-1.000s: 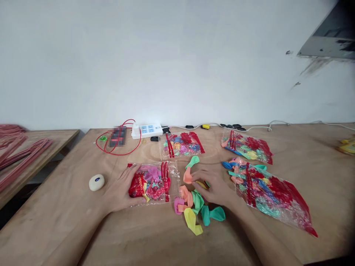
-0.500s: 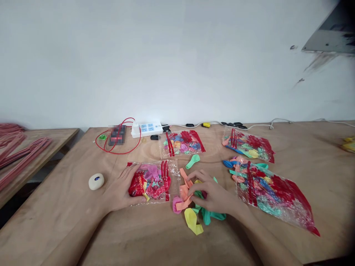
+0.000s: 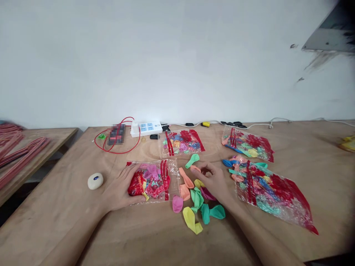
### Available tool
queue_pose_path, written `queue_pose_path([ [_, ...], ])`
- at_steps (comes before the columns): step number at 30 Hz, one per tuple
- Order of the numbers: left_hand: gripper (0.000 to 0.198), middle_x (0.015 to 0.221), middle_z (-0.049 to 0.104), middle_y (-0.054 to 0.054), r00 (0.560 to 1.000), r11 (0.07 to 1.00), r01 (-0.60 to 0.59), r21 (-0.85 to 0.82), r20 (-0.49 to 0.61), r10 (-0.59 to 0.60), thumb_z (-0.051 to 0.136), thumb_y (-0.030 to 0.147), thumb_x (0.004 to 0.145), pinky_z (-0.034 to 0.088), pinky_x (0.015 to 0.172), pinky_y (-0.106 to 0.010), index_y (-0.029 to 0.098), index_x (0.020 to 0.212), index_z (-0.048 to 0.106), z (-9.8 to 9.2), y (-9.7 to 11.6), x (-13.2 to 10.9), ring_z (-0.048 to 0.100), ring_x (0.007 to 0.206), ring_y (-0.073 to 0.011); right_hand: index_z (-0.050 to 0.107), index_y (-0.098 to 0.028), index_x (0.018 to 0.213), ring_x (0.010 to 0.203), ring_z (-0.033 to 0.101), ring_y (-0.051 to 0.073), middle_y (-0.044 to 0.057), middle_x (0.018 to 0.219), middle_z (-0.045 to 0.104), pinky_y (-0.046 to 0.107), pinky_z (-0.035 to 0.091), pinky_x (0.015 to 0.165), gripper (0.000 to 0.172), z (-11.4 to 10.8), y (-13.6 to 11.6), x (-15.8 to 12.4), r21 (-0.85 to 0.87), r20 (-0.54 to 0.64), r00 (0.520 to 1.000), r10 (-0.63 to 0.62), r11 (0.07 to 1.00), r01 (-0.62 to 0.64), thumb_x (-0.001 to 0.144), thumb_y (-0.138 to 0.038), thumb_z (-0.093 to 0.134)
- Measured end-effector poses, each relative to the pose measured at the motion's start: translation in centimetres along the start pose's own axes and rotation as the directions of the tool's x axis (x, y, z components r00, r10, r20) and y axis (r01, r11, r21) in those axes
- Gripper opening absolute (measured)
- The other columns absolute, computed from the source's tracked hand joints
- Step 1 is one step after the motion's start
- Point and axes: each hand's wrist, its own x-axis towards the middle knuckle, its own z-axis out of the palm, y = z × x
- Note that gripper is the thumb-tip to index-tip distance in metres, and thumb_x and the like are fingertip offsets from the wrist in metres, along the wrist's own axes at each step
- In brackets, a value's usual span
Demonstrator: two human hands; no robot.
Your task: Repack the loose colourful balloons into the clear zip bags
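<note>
Fingers of the right hand (image 3: pixel 214 181) pinch a balloon (image 3: pixel 195 168); the left hand (image 3: pixel 119 189) splays over a part-filled bag (image 3: pixel 165 181). Beside it lie loose balloons (image 3: pixel 197 199).

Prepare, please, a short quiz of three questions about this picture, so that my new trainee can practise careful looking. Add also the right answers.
1. On what does the left hand rest?
A) a round cream case
B) a bag of balloons
C) a red cable
2. True or false: the power strip is farther from the person than the loose pink balloon.
3. Fill in the colour: the small balloon held by the right hand is ____.

Key: 1. B; 2. True; 3. orange
</note>
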Motion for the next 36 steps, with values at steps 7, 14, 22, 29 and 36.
queue_pose_path([
  [7,0.112,0.165,0.047,-0.019,1.0,1.0,0.009,0.002,0.006,-0.009,0.076,0.075,0.082,0.039,0.123,-0.057,0.019,0.168,0.032,-0.1,0.2,-0.1,0.046,0.148,-0.0464,0.077,-0.023,0.094,0.098,0.067,0.026,0.005,0.094,0.078,0.04,0.05,0.087,0.023,-0.6,-0.9,-0.6,-0.327,0.493,0.839,-0.229,0.845,0.423,0.104,-0.042,0.069],
  [14,0.114,0.164,0.049,-0.019,1.0,1.0,0.016,-0.004,0.004,-0.016,0.08,0.072,0.08,0.039,0.123,-0.059,0.02,0.169,0.031,-0.1,0.1,-0.1,0.047,0.148,-0.0472,0.086,-0.032,0.101,0.114,0.067,0.028,0.004,0.106,0.083,0.047,0.046,0.102,0.024,-2.1,-2.0,-1.3,-0.331,0.602,0.768,-0.217,0.808,0.488,0.105,-0.045,0.066],
  [22,0.114,0.163,0.051,-0.018,1.0,1.0,0.008,-0.007,-0.004,-0.008,0.08,0.073,0.079,0.042,0.12,-0.06,0.023,0.169,0.031,0.0,0.0,-0.1,0.049,0.147,-0.0483,0.086,-0.031,0.101,0.118,0.071,0.03,0.003,0.103,0.084,0.052,0.051,0.106,0.027,-1.9,-1.4,-0.9,-0.273,0.571,0.795,-0.205,0.866,0.419,0.109,-0.039,0.061],
  [29,0.115,0.168,0.044,-0.019,1.0,1.0,-0.009,-0.01,-0.006,0.009,0.077,0.077,0.082,0.038,0.124,-0.059,0.021,0.17,0.028,0.2,-0.4,-0.3,0.044,0.151,-0.0471,0.077,-0.031,0.134,0.129,0.07,0.031,0.006,0.136,0.077,0.05,0.058,0.108,0.032,-0.8,-1.9,-1.5,-0.094,0.249,0.95,-0.186,0.972,0.215,0.11,-0.04,0.058],
  [36,0.118,0.169,0.039,-0.02,0.999,0.999,-0.043,0.008,-0.024,0.043,0.076,0.077,0.085,0.036,0.126,-0.061,0.024,0.172,0.017,1.2,-1.6,-0.5,0.039,0.155,-0.0445,0.059,-0.026,0.154,0.15,0.053,0.025,0.008,0.158,0.061,0.047,0.044,0.127,0.044,2.6,-2.3,0.4,-0.169,0.638,0.694,-0.333,0.819,0.548,0.111,-0.023,0.05],
])
